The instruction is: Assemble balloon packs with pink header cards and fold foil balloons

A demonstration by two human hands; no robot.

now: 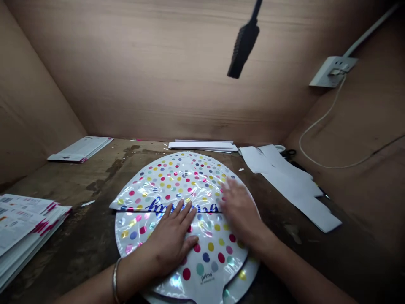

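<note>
A flat foil balloon (218, 253) with coloured polka dots lies on the table, its upper part folded down so that a crease runs across the middle. Blue script lettering shows along that crease, partly covered. My left hand (172, 236) rests flat on the balloon just below the fold, fingers spread and holding nothing. On the right side of the fold is my right hand (237, 207), blurred by motion, its fingers stretched out over the foil. Under the lower right edge another dotted foil balloon (242, 276) peeks out.
Stacks of printed cards (25, 223) stand at the left, with another card stack (80, 148) behind. White paper strips (202, 145) lie at the back, more white sheets (284, 181) at the right near black scissors (289, 153). A black connector (243, 48) hangs above; a white power socket (333, 71) is on the wall.
</note>
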